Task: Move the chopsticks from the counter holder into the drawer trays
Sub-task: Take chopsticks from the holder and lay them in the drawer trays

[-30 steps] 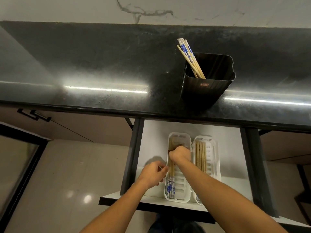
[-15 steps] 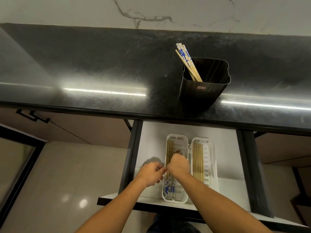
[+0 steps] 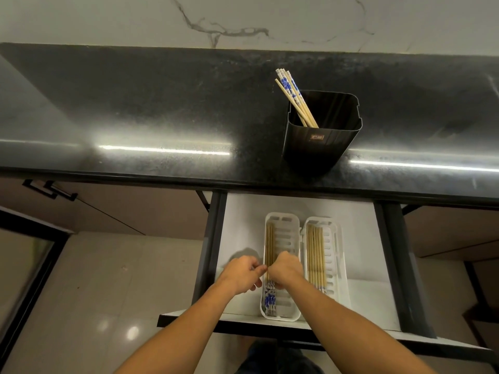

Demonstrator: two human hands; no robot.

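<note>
Lying in L tray [image 3: 286, 222], chopsticks [image 3: 270, 240] run under R hand [image 3: 286, 268] fingers [image 3: 276, 283].

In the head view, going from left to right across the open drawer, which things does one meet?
Left drawer rail, left hand, left tray, right tray, right drawer rail. The right hand, curled round chopsticks in the left tray, is left out.

Probably a home kitchen: a black speckled stone bench [image 3: 162, 103] under a marble-veined wall [image 3: 108, 17] at 12 o'clock, a chopstick holder [image 3: 321, 143] at 1 o'clock, an open drawer [image 3: 243, 228] with white cutlery trays [image 3: 282, 215] at 6, and glossy floor tiles [image 3: 121, 279] at 8.
</note>
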